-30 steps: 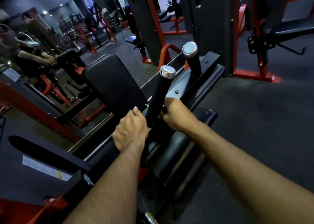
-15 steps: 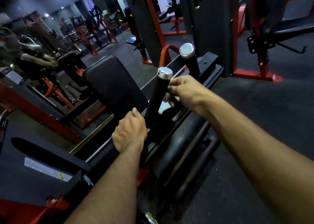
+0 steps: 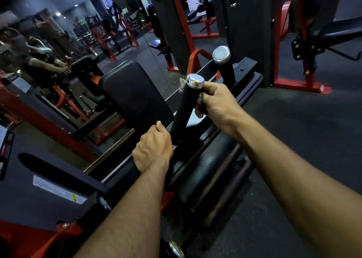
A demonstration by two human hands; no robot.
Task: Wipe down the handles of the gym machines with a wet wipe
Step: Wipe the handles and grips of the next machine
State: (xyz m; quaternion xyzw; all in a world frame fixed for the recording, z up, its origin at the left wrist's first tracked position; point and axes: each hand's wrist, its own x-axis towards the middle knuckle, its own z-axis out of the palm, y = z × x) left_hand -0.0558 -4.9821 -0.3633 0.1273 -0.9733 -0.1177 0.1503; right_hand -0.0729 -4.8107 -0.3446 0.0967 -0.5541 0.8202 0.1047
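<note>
Nearest you, low in the frame, your two bare forearms reach up and in from the bottom edge. Your left hand [image 3: 152, 150], at centre, rests at the base of the near black cylindrical handle with the chrome end cap [image 3: 185, 105], its fingers curled over the black machine frame [image 3: 197, 159] there; what they clasp is hidden. Higher, just right of centre, your right hand [image 3: 215, 101] is wrapped round the top of that handle, fingers clamped on the pale crumpled wet wipe [image 3: 182, 83], a scrap of which pokes out left of the cap. Beside it on the left stands the black padded rectangular cushion [image 3: 135, 97]. Beyond, the second black chrome-capped handle [image 3: 225, 65] stands apart. To the right, dark rubber floor [image 3: 293, 124] lies open up to the red steel machine base [image 3: 301, 85].
</note>
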